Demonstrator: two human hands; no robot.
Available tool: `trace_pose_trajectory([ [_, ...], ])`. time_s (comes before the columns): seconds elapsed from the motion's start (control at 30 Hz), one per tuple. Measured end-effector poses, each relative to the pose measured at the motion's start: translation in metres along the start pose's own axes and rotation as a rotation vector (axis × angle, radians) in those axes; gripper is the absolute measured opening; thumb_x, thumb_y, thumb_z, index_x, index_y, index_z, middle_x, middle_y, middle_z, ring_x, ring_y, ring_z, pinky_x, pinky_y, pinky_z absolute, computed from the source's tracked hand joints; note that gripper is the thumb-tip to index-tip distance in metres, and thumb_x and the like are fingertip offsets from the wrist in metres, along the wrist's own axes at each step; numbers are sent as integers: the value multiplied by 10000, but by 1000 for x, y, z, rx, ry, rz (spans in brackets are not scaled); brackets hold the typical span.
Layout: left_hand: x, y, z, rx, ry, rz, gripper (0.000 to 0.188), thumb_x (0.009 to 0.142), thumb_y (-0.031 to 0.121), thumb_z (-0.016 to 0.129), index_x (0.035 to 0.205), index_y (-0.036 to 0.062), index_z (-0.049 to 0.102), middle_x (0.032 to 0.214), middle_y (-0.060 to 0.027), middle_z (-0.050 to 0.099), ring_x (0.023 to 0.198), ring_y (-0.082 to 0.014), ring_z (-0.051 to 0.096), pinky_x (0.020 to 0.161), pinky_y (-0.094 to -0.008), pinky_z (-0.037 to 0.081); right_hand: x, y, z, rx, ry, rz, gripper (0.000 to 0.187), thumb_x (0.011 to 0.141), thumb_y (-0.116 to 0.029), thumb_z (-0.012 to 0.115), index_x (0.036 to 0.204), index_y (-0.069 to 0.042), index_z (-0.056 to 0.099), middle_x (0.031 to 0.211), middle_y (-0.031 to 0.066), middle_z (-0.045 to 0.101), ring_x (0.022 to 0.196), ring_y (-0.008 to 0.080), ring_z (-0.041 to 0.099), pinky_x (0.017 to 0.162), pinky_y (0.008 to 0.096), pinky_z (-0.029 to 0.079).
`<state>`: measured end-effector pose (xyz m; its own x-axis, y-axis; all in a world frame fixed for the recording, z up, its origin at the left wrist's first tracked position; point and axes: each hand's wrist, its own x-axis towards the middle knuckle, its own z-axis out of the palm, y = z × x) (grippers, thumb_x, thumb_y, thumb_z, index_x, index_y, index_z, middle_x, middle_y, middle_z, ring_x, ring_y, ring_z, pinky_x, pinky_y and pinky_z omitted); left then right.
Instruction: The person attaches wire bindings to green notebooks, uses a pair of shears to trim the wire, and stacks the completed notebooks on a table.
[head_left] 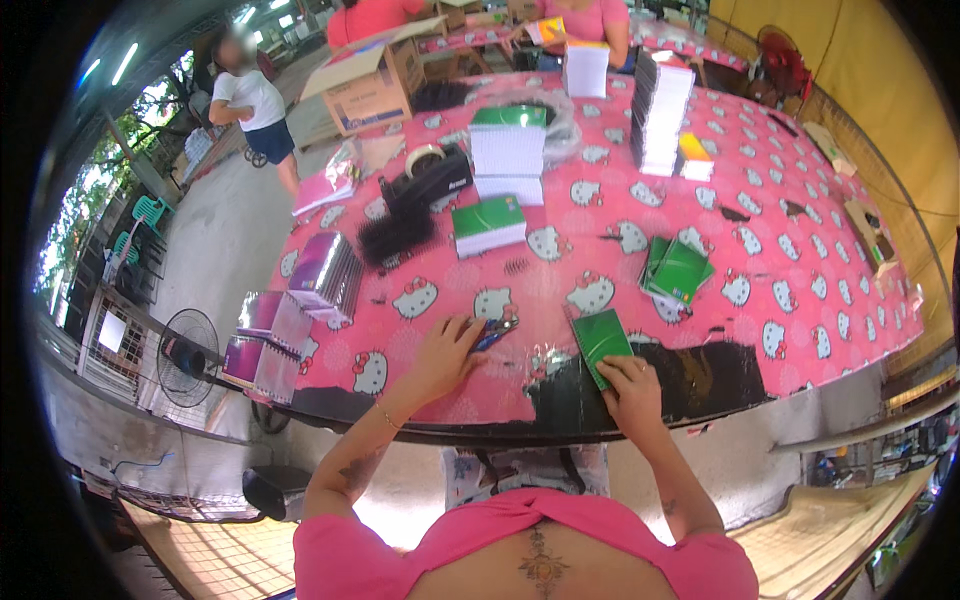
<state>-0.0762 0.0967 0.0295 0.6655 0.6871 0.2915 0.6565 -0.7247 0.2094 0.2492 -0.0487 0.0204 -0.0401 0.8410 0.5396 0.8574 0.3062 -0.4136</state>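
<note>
My left hand (445, 355) rests low over the pink table cover, its fingers and thumb around the blue handles of a small pair of pliers (496, 332). The metal jaws point away to the right. At the table's near edge my right hand (632, 392) holds the lower corner of a green spiral notebook (601, 338), thumb and fingers closed on it. The notebook lies tilted, with its coil along the left side. Beyond it, a few green notebooks (677, 270) lie in a loose, fanned pile.
Purple spiral notebooks (325, 272) stand stacked at the left. Black coils (395, 238), a tape dispenser (428, 182) and green-covered stacks (488, 225) sit ahead. Taller stacks (660, 115) and a cardboard box (370, 85) stand farther back. A fan (188, 357) is beside the table; other people are beyond.
</note>
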Motion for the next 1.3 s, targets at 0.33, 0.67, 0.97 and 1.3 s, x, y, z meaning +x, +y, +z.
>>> trace_pose_trajectory([
  [0.33, 72, 58, -2, -1304, -500, -715, 344, 1008, 312, 466, 1131, 38, 634, 961, -130, 712, 759, -208, 682, 663, -356, 540, 0, -5, 1, -11, -71, 53, 423, 688, -34, 751, 1103, -93, 689, 1139, 41, 649, 1081, 279, 590, 895, 420, 458],
  [0.67, 94, 50, 20, -1543, -693, -792, 377, 1009, 321, 469, 1040, -27, 609, 845, -171, 697, 628, -250, 676, 570, -360, 578, 0, -2, 2, -13, -88, 76, 413, 705, -47, 760, 1109, -96, 689, 1149, 36, 645, 1107, 275, 580, 902, 415, 449],
  [0.97, 92, 60, 17, -1409, -621, -693, 328, 1020, 239, 411, 992, -39, 582, 791, -154, 670, 598, -227, 653, 504, -336, 527, 2, -2, 2, -2, -64, 71, 420, 688, -15, 744, 1099, -90, 698, 1136, 48, 653, 1081, 276, 583, 884, 402, 441],
  [1.3, 86, 61, 16, -1501, -646, -696, 314, 1015, 243, 408, 1065, -25, 564, 835, -182, 690, 638, -244, 680, 561, -349, 579, 3, -3, 2, 3, -63, 83, 414, 681, -4, 742, 1086, -84, 704, 1126, 46, 660, 1070, 274, 587, 876, 400, 440],
])
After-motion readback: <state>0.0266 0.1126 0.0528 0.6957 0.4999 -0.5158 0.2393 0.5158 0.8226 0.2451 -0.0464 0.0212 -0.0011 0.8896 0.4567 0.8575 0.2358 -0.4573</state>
